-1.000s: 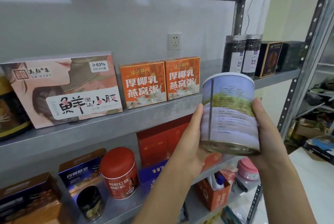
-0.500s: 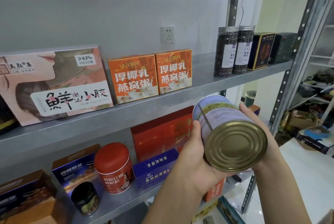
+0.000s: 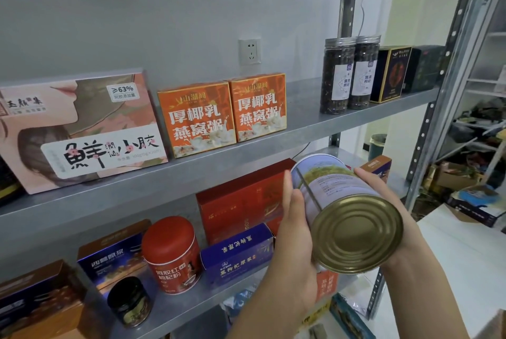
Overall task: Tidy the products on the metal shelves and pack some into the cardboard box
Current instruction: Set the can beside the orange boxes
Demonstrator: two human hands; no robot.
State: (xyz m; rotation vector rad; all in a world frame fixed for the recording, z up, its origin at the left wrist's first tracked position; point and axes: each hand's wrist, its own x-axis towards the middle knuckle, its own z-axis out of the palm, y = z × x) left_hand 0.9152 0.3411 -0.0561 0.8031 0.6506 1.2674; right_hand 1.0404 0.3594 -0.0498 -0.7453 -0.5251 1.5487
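Clearly the whole move turns on how the can [image 3: 347,212] lies: it is held on its side, just below the front edge of the upper shelf [image 3: 315,130] and out towards the person. Its long axis runs from the gold bottom end, nearest the camera, up and away towards that shelf, with the top end pointing at the rack. The left hand [image 3: 295,229] grips one flank with the thumb laid along the label. The right hand [image 3: 391,193] wraps the other flank with its fingers over the top. So both hands clamp the can between them, and neither is nearer than the other.

To stand on any shelf, the can would, I judge, need tipping upright first, gold end down. A bare stretch of the upper shelf lies between the orange boxes [image 3: 197,119] and the jars [image 3: 338,75], up and beyond the can's far end. The level beneath the upper shelf looks crowded where the red box [image 3: 241,201] stands.

Much is hidden. The can's lid faces away, and the label's front cannot be read. The left fingers are behind the can, and most of the right palm is covered by it. No packing box shows plainly; a brown corner far below the upper shelf, at the frame's edge, is too cut off to name.
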